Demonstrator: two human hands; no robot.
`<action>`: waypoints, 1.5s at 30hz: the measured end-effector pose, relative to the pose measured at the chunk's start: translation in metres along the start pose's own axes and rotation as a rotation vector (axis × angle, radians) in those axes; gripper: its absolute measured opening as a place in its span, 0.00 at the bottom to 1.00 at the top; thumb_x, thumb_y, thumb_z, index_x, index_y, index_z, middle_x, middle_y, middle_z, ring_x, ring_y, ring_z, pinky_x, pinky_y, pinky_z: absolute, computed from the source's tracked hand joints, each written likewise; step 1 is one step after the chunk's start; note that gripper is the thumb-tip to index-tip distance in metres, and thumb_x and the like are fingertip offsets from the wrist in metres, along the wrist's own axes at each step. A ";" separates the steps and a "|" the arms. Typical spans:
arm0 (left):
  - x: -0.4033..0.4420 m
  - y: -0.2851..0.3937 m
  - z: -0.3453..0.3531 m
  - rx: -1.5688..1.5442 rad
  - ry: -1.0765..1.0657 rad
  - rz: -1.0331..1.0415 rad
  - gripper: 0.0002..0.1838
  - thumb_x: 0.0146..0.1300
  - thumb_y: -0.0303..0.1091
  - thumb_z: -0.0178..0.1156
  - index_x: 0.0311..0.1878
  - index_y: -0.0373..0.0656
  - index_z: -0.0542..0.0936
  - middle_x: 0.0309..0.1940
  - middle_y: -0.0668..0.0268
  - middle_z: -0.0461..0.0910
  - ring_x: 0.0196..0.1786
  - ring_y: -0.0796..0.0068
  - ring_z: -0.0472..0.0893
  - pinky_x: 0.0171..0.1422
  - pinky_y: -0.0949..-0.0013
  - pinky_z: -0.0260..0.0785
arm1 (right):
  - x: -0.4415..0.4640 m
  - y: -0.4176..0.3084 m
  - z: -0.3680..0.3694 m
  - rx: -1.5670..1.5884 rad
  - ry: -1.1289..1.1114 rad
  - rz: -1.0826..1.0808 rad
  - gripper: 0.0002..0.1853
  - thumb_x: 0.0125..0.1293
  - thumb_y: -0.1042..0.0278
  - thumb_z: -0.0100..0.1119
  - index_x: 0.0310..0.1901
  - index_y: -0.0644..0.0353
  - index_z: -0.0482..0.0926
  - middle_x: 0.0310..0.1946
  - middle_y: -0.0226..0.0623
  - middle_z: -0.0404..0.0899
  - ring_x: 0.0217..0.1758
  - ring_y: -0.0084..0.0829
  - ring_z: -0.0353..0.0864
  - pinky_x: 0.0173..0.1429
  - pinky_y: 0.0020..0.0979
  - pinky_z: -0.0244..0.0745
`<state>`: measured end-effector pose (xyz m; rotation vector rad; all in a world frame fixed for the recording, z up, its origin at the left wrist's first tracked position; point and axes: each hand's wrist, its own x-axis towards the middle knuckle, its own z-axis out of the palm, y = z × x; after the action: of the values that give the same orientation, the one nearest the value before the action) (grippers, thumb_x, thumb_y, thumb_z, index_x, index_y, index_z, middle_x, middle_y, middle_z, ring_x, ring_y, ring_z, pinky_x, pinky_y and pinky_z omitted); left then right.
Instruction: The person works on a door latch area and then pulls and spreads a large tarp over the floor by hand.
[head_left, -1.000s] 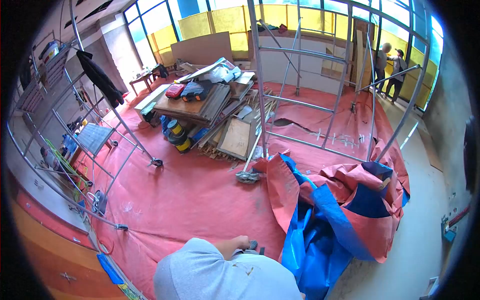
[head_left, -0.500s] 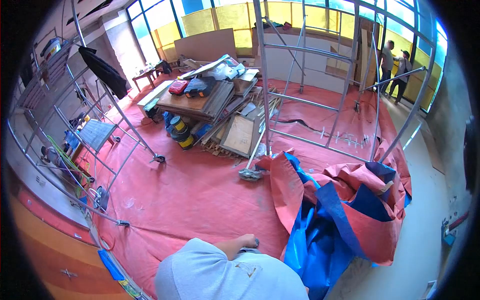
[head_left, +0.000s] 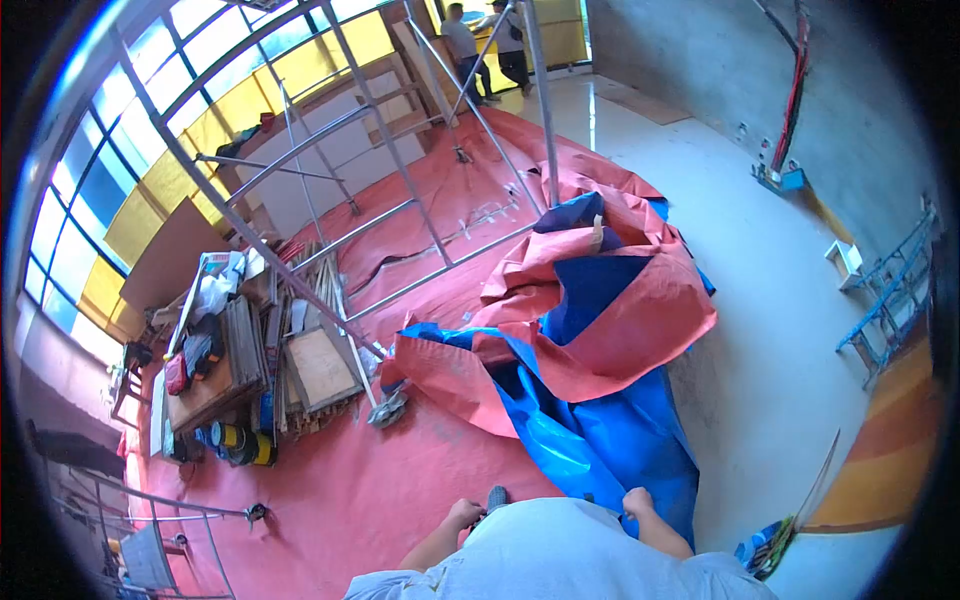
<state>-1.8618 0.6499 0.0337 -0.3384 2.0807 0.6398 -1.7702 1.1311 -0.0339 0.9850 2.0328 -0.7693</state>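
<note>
My left hand [head_left: 464,514] hangs low in front of my body, fingers curled, above the red floor sheet [head_left: 330,490] and beside the tip of a grey shoe [head_left: 497,496]. Whatever it may hold is hidden. My right hand [head_left: 636,501] is closed in a fist over the blue side of a large red-and-blue tarp [head_left: 610,430]. I cannot tell whether the fist grips the tarp or something else. The tarp lies crumpled in a heap ahead of me, its red side folded over the blue. Between the hands, my grey shirt covers the lower view.
A metal scaffold frame [head_left: 345,235] stands beyond the tarp. Stacked boards [head_left: 235,350] and a mop [head_left: 386,408] lie to the left. Two people [head_left: 482,50] stand at the far windows. A blue ladder-like frame [head_left: 890,300] is at the right wall [head_left: 690,50].
My view has swung to the right, so the tarp now sits nearer the middle. My right hand has come into sight over the blue tarp; my left hand stays low and closed.
</note>
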 end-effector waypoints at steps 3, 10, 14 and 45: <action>0.007 -0.008 -0.004 0.100 0.030 0.079 0.16 0.59 0.45 0.62 0.44 0.47 0.87 0.28 0.66 0.84 0.26 0.74 0.81 0.28 0.68 0.74 | -0.021 -0.009 -0.005 0.098 0.030 -0.008 0.11 0.54 0.74 0.52 0.33 0.61 0.85 0.29 0.41 0.86 0.25 0.34 0.86 0.31 0.35 0.82; 0.027 0.008 -0.023 -0.015 -0.032 -0.003 0.18 0.58 0.47 0.62 0.47 0.47 0.86 0.31 0.66 0.85 0.27 0.73 0.81 0.31 0.67 0.75 | -0.030 -0.006 0.010 -0.082 -0.041 0.005 0.12 0.57 0.73 0.51 0.37 0.62 0.85 0.31 0.43 0.86 0.26 0.35 0.87 0.36 0.36 0.83; 0.031 0.026 -0.031 0.003 -0.041 0.071 0.18 0.58 0.47 0.62 0.47 0.47 0.86 0.32 0.66 0.85 0.27 0.74 0.80 0.32 0.67 0.75 | -0.034 0.002 0.027 -0.154 0.038 -0.080 0.10 0.54 0.74 0.53 0.31 0.62 0.85 0.29 0.45 0.85 0.27 0.36 0.87 0.36 0.37 0.82; 0.042 0.025 -0.040 0.074 -0.115 0.115 0.19 0.59 0.47 0.62 0.48 0.46 0.85 0.31 0.66 0.85 0.25 0.75 0.79 0.28 0.67 0.73 | 0.067 0.073 0.128 -0.162 0.156 -0.013 0.10 0.54 0.71 0.52 0.24 0.59 0.84 0.23 0.42 0.84 0.22 0.34 0.84 0.31 0.35 0.80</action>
<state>-1.9244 0.6485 0.0250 -0.1375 2.0179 0.6340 -1.6933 1.0985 -0.1727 0.9644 2.1986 -0.5389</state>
